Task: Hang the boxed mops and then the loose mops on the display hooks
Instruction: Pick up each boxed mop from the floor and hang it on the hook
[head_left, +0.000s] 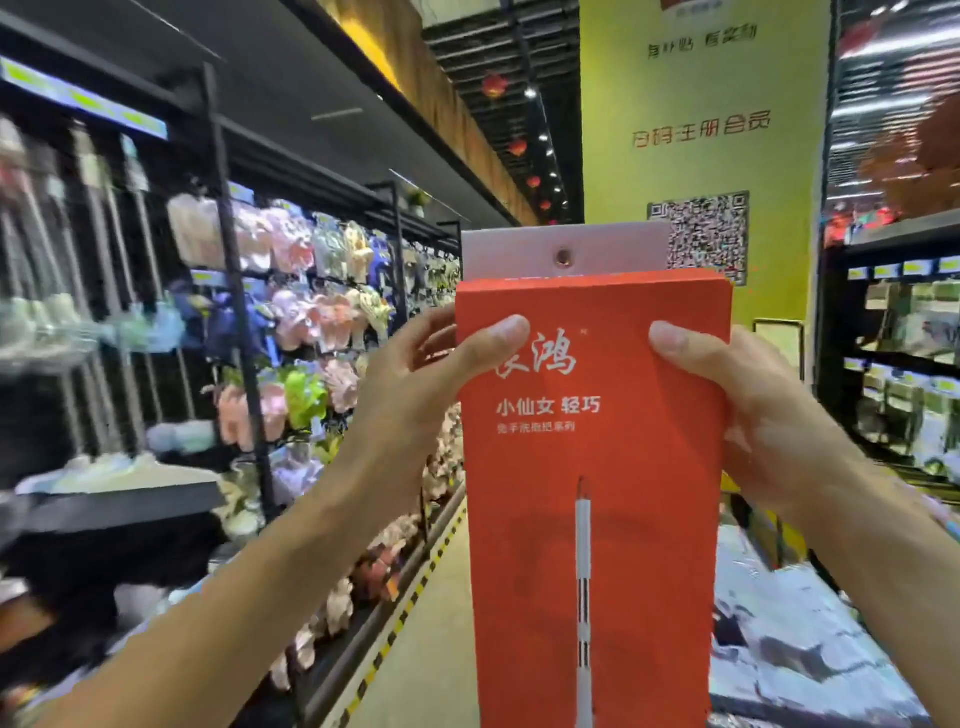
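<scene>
I hold a tall red boxed mop (592, 499) upright in front of me, in the middle of the view. White lettering and a picture of a mop handle are printed on its face. A pale hang tab (563, 254) with a round hole sticks up from its top. My left hand (415, 384) grips the box's left edge near the top, thumb on the front. My right hand (748, 400) grips the right edge at the same height. The box's lower end runs out of view.
A dark display rack (228, 291) with hanging mops and pastel cloth goods lines the left side of the aisle. A yellow pillar (701, 130) with a QR code stands straight ahead. Shelves (898, 353) stand on the right, with wrapped goods low at the right.
</scene>
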